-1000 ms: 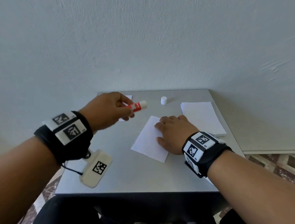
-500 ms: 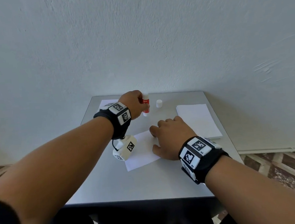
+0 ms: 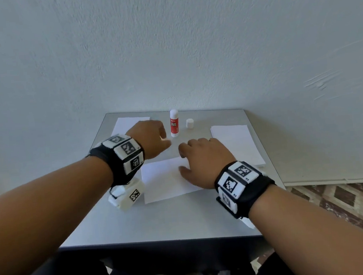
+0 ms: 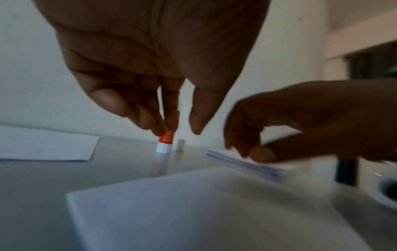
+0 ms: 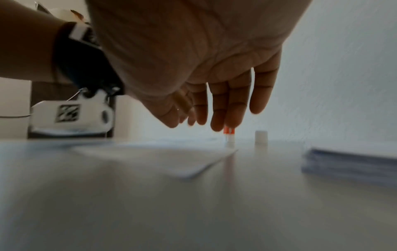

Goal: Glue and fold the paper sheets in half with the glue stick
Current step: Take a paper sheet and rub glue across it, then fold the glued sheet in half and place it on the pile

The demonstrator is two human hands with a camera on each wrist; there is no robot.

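Observation:
The red and white glue stick [image 3: 174, 123] stands upright and uncapped near the table's back edge, with its white cap [image 3: 189, 123] just to its right. My left hand [image 3: 165, 138] hovers just left of and nearer than the stick, fingers loosely curled and holding nothing. In the left wrist view the glue stick [image 4: 165, 142] shows behind the hanging fingertips [image 4: 171, 118]. My right hand [image 3: 184, 156] lies over the far right corner of a single white sheet [image 3: 164, 182], its fingers [image 5: 221, 108] relaxed and nearly straight.
A stack of white sheets [image 3: 236, 143] lies at the right of the grey table [image 3: 161, 222]. A white folded sheet [image 3: 129, 124] lies at the back left. A light wall rises right behind the table. A patterned floor shows at the right.
My left hand stood the glue stick upright at the back of the table, let go of it and drew back a little. My right hand stayed on the sheet.

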